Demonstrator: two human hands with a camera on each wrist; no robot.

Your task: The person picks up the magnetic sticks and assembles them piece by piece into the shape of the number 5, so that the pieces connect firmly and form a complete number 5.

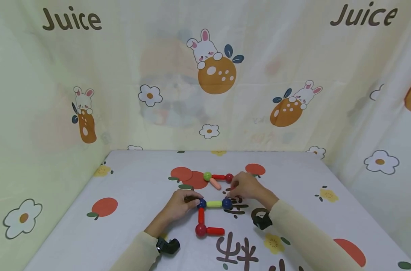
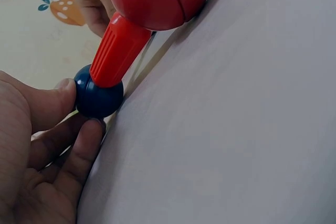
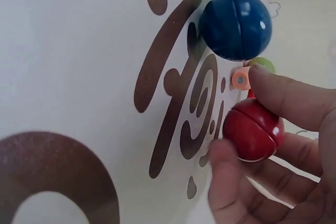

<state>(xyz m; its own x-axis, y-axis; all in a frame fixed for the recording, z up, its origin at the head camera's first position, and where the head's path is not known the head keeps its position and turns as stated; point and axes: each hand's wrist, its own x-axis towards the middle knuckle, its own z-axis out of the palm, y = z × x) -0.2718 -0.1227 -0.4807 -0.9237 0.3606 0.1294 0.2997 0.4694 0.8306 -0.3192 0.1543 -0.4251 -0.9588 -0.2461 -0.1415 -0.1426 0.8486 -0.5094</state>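
My left hand (image 1: 179, 205) pinches a blue ball (image 2: 100, 98) between thumb and fingers. From that ball a red stick (image 2: 121, 51) leads to a larger red ball (image 1: 200, 230), which bears another red stick (image 1: 216, 231). A yellow-green stick (image 1: 214, 204) joins the held ball to a second blue ball (image 1: 227, 203). Beyond it, my right hand (image 1: 247, 186) spreads its bent fingers about a smaller red ball (image 3: 253, 129), the thumb apart from it in the head view. That ball joins a red stick (image 1: 219, 177) and a green ball (image 1: 207, 176) with a peach stick (image 1: 214, 183).
The pieces lie on a white tablecloth (image 1: 141, 177) printed with fruit and brown lettering. A patterned curtain (image 1: 178, 139) rises behind the table and along both sides. Dark wrist devices show beneath the left wrist (image 1: 168, 246) and right wrist (image 1: 262, 219).
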